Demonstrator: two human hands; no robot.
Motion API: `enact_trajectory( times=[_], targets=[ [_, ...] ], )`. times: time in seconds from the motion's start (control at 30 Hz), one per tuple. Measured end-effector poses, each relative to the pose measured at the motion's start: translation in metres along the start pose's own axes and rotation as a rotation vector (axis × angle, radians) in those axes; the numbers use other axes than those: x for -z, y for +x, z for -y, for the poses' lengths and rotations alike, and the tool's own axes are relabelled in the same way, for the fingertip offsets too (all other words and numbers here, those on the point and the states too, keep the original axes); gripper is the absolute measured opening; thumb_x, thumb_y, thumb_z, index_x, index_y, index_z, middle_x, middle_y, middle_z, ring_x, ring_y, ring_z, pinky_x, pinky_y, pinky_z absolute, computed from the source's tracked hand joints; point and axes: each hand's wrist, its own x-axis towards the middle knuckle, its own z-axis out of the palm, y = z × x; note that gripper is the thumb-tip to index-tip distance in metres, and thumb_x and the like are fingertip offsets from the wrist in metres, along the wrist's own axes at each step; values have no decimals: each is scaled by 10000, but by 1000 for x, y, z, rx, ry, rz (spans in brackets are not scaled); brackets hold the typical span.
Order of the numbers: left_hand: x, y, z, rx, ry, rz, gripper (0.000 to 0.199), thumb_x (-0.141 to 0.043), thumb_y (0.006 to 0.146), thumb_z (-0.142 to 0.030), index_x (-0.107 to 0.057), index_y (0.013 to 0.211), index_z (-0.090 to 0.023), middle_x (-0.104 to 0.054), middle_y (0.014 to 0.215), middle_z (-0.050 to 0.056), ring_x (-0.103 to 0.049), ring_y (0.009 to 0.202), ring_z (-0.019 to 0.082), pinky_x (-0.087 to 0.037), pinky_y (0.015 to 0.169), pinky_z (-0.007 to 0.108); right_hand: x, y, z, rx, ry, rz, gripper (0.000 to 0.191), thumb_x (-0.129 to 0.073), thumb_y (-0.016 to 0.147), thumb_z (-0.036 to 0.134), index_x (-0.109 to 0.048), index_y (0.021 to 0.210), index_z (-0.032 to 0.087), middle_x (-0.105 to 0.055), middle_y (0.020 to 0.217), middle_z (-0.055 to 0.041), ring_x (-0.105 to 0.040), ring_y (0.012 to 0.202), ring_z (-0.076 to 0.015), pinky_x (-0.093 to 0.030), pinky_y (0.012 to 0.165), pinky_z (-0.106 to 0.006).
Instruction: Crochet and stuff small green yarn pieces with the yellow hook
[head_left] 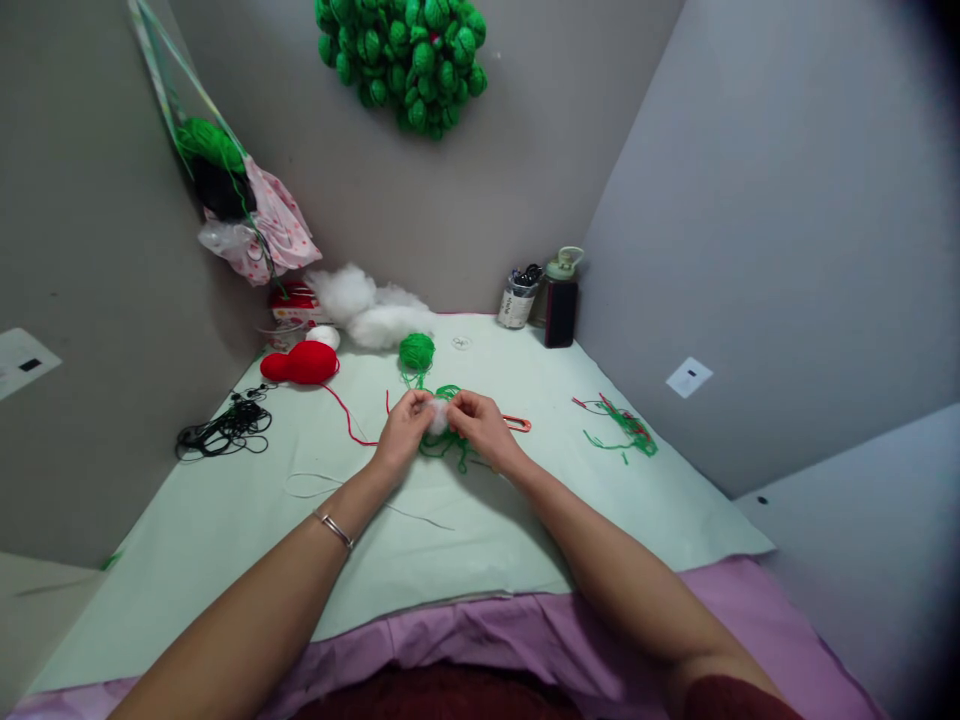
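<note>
A small tuft of white stuffing (437, 417) is pinched between my two hands above the middle of the table. My left hand (403, 428) grips its left side, fingers closed. From the right, my right hand (475, 420) holds it with thumb and fingertips together. Loose green yarn (454, 456) lies under and around both hands. Just behind them sits a ball of green yarn (417, 352), its strand running toward my hands. An orange-handled tool (517, 424) pokes out to the right of my right hand, partly hidden behind it.
White stuffing (375, 310) is heaped at the back, near red yarn (301, 364). Black cables (229, 425) lie at left, green and red yarn scraps (630, 430) at right. A tool-filled can (516, 303), a phone (561, 313) and a bottle (564, 264) stand at the back right.
</note>
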Motion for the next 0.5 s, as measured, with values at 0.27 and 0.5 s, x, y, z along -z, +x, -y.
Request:
enact_trajectory(
  times=[0.27,0.5],
  targets=[
    [-6,-4,-12,72,-117,62,357,-859,708,-426,-732,887,-144,-720,931,47,-632,836,153,-506,793,263,4,5,-4,-4,6,-80,187,-608,719,363,-523,635,220,-502,559,46,-404,541,-113,-301,524,-253],
    [-5,-5,-12,148,-186,57,480,-912,652,-302,-713,1072,-182,-734,973,40,-655,815,138,-509,749,242,1,2,0,28,-38,-120,132,-618,731,314,-554,664,220,-524,603,42,-433,582,-127,-336,564,-263]
  ],
)
